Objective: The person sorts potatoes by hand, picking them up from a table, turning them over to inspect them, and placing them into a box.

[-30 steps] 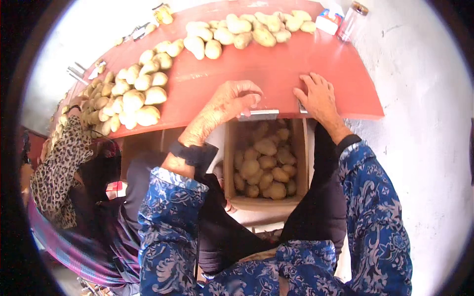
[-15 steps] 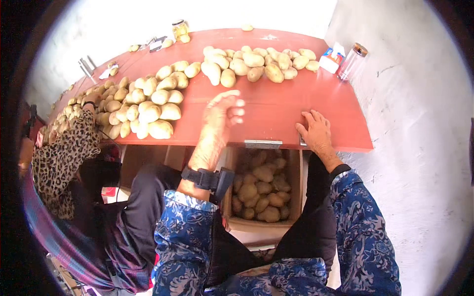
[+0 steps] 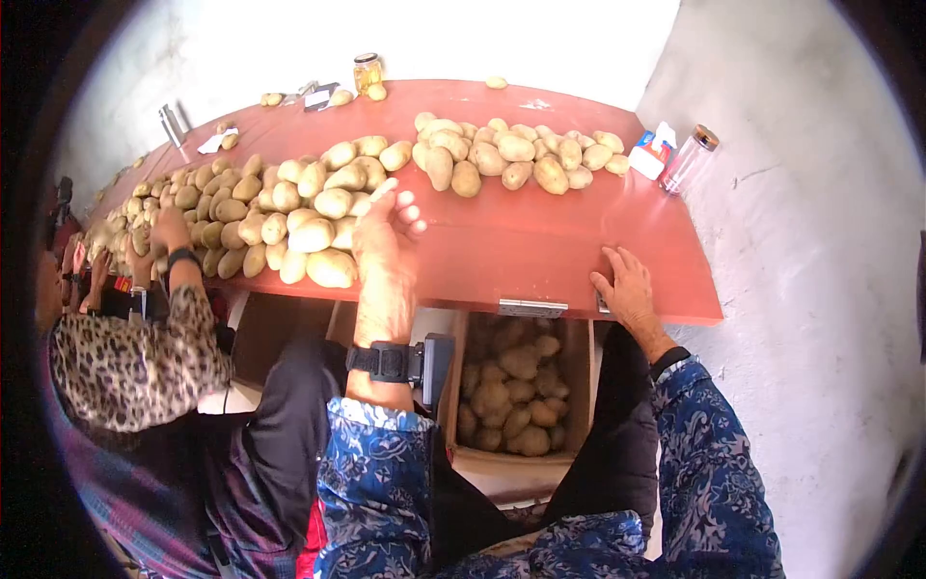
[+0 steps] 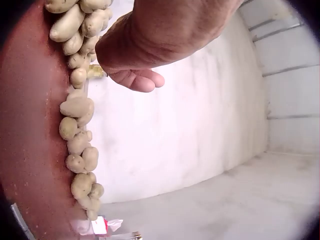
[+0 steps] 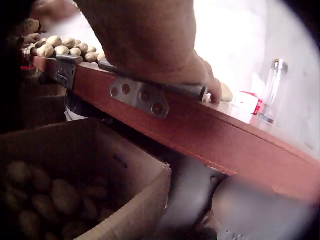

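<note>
My left hand point(image 3: 389, 232) is raised over the red table beside the right end of a large potato pile point(image 3: 328, 236). Its fingers are loosely bent, with nothing seen in them. In the left wrist view, the hand point(image 4: 170, 37) hangs above the potato row point(image 4: 77, 107), partly hiding it. Flat near the table's front edge rests my right hand point(image 3: 629, 289), close to a metal hinge point(image 5: 137, 95). A second group of potatoes point(image 3: 516, 150) lies farther back on the tabletop point(image 3: 521, 246).
Under the table edge, between the knees, stands a cardboard box point(image 3: 579, 434) of potatoes. A tissue pack point(image 3: 652, 154) and a clear bottle point(image 3: 690, 159) stand at the right end. Another person's leopard-print sleeve point(image 3: 145, 357) is at left, and a jar point(image 3: 367, 72) stands at the back.
My left hand has moved left from above the box at the front edge to the potato pile. My right hand stays on the table. The head view has shifted, showing more wall.
</note>
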Motion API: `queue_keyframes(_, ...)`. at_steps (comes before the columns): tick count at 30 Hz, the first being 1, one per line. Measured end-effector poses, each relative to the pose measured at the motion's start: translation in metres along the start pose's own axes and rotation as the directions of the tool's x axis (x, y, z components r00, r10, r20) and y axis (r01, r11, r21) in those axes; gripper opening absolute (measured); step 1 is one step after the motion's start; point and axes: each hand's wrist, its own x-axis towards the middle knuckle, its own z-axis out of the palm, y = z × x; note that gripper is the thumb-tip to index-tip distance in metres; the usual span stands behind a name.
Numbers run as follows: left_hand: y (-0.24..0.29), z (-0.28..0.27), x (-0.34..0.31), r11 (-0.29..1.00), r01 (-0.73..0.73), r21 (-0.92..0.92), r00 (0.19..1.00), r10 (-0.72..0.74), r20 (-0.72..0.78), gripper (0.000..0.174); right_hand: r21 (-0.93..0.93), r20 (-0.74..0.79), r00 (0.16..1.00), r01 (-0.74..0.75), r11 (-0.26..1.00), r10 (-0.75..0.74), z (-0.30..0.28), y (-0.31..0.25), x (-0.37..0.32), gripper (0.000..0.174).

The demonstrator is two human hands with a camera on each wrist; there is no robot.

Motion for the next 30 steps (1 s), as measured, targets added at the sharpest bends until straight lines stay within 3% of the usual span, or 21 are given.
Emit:
queue_keyframes(6,0.0,-0.005,0.006,0.998,0.004,-0.061,0.998,-0.008,-0.069,0.022,-0.04,-0.06,0.998,0.012,0.999,-0.014,0.007,0.006,0.002,0.052)
queue_keyframes(8,-0.003,-0.01,0.007,0.999,0.023,-0.039,0.997,-0.026,-0.077,0.022,-0.019,0.075,0.996,0.048,0.999,-0.047,0.007,0.009,0.003,0.052)
queue_keyframes(12,0.001,-0.02,0.013,0.999,0.007,-0.043,0.996,-0.011,-0.092,0.022,-0.034,0.158,0.984,0.085,0.996,-0.078,-0.005,0.013,0.015,0.051)
queue_keyframes(14,0.001,-0.019,0.011,1.0,0.005,-0.03,0.996,-0.008,-0.089,0.021,0.106,0.396,0.906,0.118,0.987,-0.15,-0.02,0.023,0.032,0.047)
queue_keyframes(18,-0.002,-0.016,0.009,0.999,0.02,-0.04,0.998,-0.023,-0.065,0.021,0.156,0.536,0.817,0.151,0.976,-0.212,-0.043,0.012,0.069,0.043)
queue_keyframes(20,-0.003,-0.015,0.006,0.999,0.017,-0.031,0.998,-0.019,-0.055,0.021,-0.201,0.705,0.709,0.223,0.954,-0.017,-0.061,-0.029,0.088,0.036)
queue_keyframes(22,-0.005,-0.015,0.005,0.999,0.026,-0.031,0.999,-0.027,-0.045,0.021,-0.161,0.468,0.856,0.327,0.931,-0.22,-0.028,-0.023,0.11,0.031)
queue_keyframes(24,-0.007,-0.017,0.006,0.999,0.032,-0.029,0.999,-0.033,-0.033,0.021,0.14,0.336,0.924,0.145,0.979,-0.185,0.001,-0.047,0.136,0.027)
queue_keyframes(26,-0.01,-0.016,0.006,0.999,0.048,-0.019,0.998,-0.049,-0.036,0.021,0.096,0.409,0.83,0.375,0.922,-0.38,-0.053,-0.12,0.139,0.026)
queue_keyframes(29,-0.011,-0.014,0.004,0.999,0.05,-0.003,0.997,-0.051,-0.055,0.021,0.067,0.335,0.844,0.422,0.904,-0.418,-0.051,-0.164,0.162,0.025)
queue_keyframes(30,-0.013,-0.014,0.004,0.999,0.046,-0.003,0.998,-0.046,-0.051,0.021,0.089,0.317,0.878,0.349,0.933,-0.359,-0.054,-0.179,0.165,0.027)
